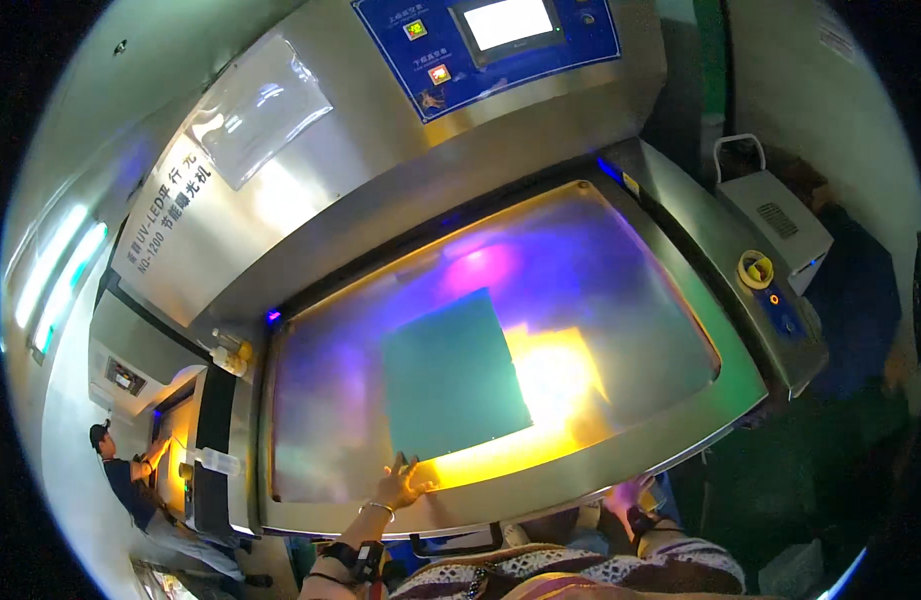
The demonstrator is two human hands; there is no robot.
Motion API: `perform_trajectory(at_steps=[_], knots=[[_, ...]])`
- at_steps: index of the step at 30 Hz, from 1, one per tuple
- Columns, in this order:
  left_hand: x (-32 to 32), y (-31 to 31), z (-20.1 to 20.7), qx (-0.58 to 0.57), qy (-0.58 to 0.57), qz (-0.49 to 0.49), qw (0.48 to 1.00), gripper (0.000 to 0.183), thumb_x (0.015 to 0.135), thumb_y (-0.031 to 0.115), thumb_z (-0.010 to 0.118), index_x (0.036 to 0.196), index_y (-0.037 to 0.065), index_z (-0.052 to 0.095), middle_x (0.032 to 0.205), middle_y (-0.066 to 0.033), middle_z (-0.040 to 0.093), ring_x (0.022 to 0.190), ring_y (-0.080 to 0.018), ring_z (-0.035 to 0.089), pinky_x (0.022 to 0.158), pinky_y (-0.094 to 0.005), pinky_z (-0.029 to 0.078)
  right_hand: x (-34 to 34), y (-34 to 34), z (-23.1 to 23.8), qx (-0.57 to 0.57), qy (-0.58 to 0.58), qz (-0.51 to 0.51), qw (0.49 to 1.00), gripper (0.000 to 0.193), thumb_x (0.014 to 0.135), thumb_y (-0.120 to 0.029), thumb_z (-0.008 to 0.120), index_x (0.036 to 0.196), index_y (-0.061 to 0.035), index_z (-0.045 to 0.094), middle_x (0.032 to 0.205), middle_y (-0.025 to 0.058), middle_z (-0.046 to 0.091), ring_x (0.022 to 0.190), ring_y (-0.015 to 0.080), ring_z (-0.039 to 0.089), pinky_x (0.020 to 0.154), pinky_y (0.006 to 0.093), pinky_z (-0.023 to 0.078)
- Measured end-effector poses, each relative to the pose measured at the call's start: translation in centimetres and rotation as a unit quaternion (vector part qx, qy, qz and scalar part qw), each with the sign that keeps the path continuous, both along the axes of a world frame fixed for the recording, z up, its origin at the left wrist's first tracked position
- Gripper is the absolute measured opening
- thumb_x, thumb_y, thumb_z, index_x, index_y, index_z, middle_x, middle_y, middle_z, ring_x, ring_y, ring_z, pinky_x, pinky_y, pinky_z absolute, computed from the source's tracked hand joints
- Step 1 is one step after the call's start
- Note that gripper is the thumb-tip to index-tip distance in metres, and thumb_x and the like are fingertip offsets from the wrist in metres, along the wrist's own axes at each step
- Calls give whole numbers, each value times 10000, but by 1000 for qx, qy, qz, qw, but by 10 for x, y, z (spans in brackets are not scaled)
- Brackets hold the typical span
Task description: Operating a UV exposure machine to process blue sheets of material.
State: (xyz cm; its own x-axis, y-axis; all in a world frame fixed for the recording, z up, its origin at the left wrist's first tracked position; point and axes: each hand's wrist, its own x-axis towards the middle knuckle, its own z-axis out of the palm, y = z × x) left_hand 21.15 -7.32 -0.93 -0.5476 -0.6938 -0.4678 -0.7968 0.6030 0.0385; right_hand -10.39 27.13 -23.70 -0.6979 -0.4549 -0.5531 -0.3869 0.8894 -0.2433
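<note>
A flat teal-green rectangular sheet (455, 375) lies slightly turned on the shiny metal bed (320, 420) of a large machine. At the sheet's near left corner is my left hand (400, 487), fingers spread, palm toward the bed. Its fingertips reach the sheet's edge; whether they press on it I cannot make out. My right hand (628, 495), lit pink, is down by the machine's front edge, right of the sheet. Its fingers are too unclear to read, and I see nothing plainly held in it.
Above the bed rises the metal hood with a blue control panel (430, 85) and lit screen. A tape roll (754, 270) sits on the right ledge, beside a grey box-shaped unit (778, 215). Bottles (230, 355) stand at left. Farther left, another person (130, 485) works at a similar machine.
</note>
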Motion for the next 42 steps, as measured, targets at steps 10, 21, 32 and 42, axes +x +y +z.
perform_trajectory(at_steps=[10, 21, 32, 42], knots=[[-1, 4, 5, -55, 25, -38, 997, 761, 748, 644, 439, 1336, 174, 323, 1376, -225, 247, 1182, -437, 363, 976, -523, 294, -52, 10, -14, -54, -2, -87, 995, 659, 593, -366, 704, 1118, -2, 541, 1146, 210, 536, 1052, 267, 535, 891, 404, 413], [25, -1, -2, -91, 91, -112, 985, 709, 796, 657, 305, 1331, 194, 350, 1389, -216, 232, 1182, -475, 337, 999, -511, 249, 160, 166, 151, -423, -121, -310, 843, 426, 666, -104, 647, 1071, -2, 562, 983, 143, 602, 859, 262, 579, 762, 359, 438], [30, -4, 2, -128, 147, -132, 972, 678, 817, 626, 301, 1311, 169, 386, 1347, -251, 294, 1145, -433, 407, 981, -537, 252, 140, 115, 279, -511, 33, -340, 789, 347, 696, -62, 600, 1035, -7, 553, 939, 73, 599, 851, 203, 567, 743, 322, 439], [46, 11, -7, -124, 227, 17, 966, 534, 863, 451, 399, 1261, 97, 437, 1386, -51, 314, 1264, -289, 296, 1014, -484, 250, 14, -121, 331, -247, 74, 297, 919, 337, 737, -176, 594, 1055, -70, 562, 974, 168, 596, 913, 340, 562, 759, 407, 442]])
